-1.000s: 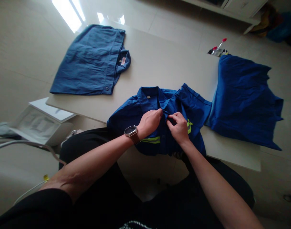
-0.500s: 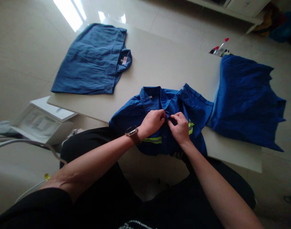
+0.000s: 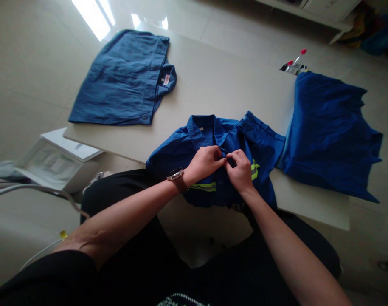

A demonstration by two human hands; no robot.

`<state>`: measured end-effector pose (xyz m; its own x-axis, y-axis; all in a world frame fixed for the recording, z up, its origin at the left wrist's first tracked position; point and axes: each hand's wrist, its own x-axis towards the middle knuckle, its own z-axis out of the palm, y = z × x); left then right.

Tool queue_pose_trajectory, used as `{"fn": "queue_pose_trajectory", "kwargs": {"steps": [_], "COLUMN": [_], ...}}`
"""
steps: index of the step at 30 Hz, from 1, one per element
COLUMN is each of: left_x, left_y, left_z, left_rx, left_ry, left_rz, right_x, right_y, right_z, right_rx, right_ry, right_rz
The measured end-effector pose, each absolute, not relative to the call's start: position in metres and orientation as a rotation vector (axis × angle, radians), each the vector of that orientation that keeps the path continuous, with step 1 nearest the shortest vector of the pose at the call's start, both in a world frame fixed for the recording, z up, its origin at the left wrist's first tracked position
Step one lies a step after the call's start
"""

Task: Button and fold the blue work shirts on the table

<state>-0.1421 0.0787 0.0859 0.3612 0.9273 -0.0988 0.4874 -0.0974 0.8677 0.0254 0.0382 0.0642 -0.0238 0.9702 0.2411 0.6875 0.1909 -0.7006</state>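
A bright blue work jacket (image 3: 173, 155) with yellow-green reflective strips lies collar-away across the table's near edge, its lower part hanging toward my lap. My left hand (image 3: 206, 161), with a watch above it on the wrist, pinches the jacket's front opening just below the collar. Close against it, my right hand (image 3: 240, 170) pinches the same front edge from the other side. The fingertips of both hands nearly meet, and they hide the bit of cloth or button between them. One sleeve is folded up toward the right.
A folded grey-blue jacket (image 3: 120, 80) lies at the left of the white table (image 3: 226, 80). Another blue garment (image 3: 330, 136) drapes over the right end. Bottles with red caps (image 3: 297, 61) stand behind it. A white box (image 3: 63, 157) sits beyond the left edge.
My left thumb has moved right, toward my right fingertips. Both hands stay at the jacket's front, and the garments lie as before.
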Motion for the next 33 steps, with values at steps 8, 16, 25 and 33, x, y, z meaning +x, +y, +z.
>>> {"fn": "queue_pose_trajectory", "kwargs": {"steps": [8,16,25,33], "left_x": [-0.139,-0.137,-0.137,-0.135], "left_y": [0.075,0.075,0.076,0.078], "left_z": [0.08,0.075,0.071,0.067], "left_rx": [1.625,1.43,1.272,1.075], "left_ry": [1.311,1.29,1.222,1.243], "left_rz": [0.679,0.757,0.831,0.816], "right_x": [0.025,0.025,0.027,0.026], "right_y": [0.039,0.039,0.04,0.04], "right_z": [0.065,0.066,0.068,0.068], "right_rx": [-1.563,-1.584,-1.596,-1.56], "right_ry": [-1.791,-1.812,-1.794,-1.792], "right_rz": [0.532,0.516,0.471,0.464]}}
